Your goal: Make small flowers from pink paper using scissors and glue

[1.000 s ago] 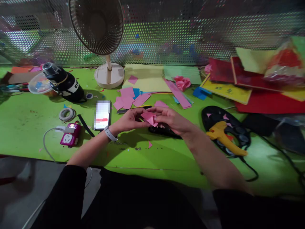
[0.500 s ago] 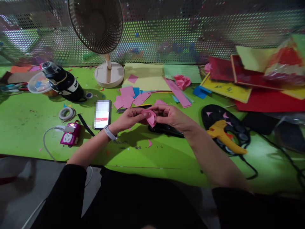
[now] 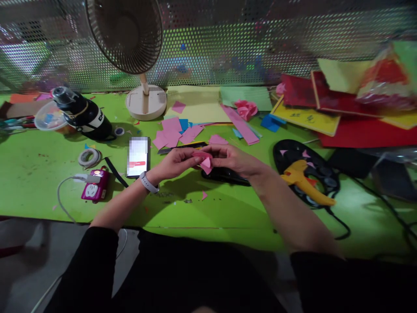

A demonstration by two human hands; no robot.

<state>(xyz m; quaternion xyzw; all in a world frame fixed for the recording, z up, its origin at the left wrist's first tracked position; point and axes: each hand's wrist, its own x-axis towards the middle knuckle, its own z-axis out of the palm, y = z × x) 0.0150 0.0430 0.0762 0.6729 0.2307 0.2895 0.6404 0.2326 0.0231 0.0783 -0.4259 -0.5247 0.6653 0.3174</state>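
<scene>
Between my two hands is a small folded piece of pink paper [image 3: 206,164], held above the green table. My left hand [image 3: 178,163] pinches it from the left, thumb on top. From the right, the fingers of my right hand [image 3: 230,158] close on its other edge. Part of the paper is hidden behind the fingers. Beneath my hands lie a dark, long black object [image 3: 224,176] and a cutter knife [image 3: 182,148]. Several cut pink paper pieces [image 3: 171,130] are spread just beyond, with a crumpled pink paper flower [image 3: 246,109] farther back.
A phone [image 3: 138,156], tape roll [image 3: 89,157] and magenta power adapter [image 3: 95,184] lie left. Behind them stand a black bottle [image 3: 86,115] and a fan [image 3: 146,102]. At right, a yellow glue gun [image 3: 306,182] rests on a black stand; red paper packs [image 3: 355,132] lie beyond.
The pink paper has changed shape between my fingers, a pointed fold now showing at its front. Both hands stay in nearly the same place. The whole view has shifted slightly.
</scene>
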